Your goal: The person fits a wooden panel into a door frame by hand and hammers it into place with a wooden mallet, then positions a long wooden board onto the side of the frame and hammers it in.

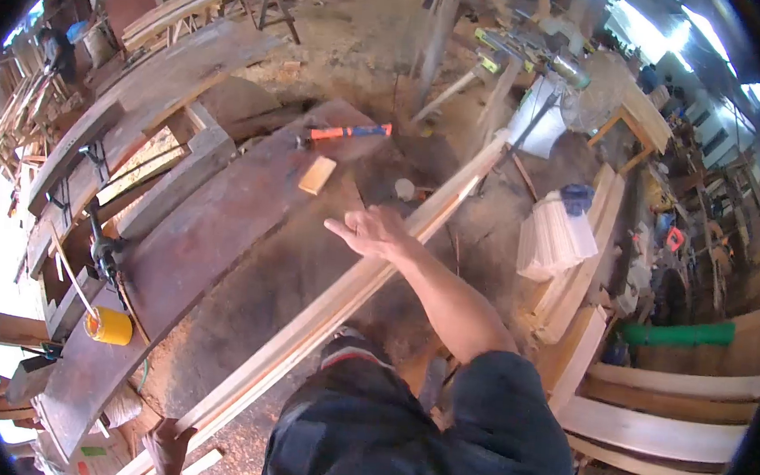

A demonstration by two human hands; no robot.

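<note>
A long pale wooden plank [302, 325] runs diagonally from the bottom left up to the far right, passing in front of my body. At its near end, my left hand [169, 449] is closed round its edge. My right hand [371, 232] lies over the plank further up, with a finger stretched out to the left and no object in its grasp. Whether its palm presses on the wood is hard to see. Beyond that hand, a small wood block [317, 175] and an orange-and-blue handled tool [350, 132] lie on a dark curved bench top [212, 215].
On the bench's left stand a yellow pot [109, 326] with a stick in it and a dark clamp [104, 247]. To the right are a bundle of thin wood pieces [556, 241], stacked boards [651, 428] and a green roll [680, 333]. Sawdust covers the floor.
</note>
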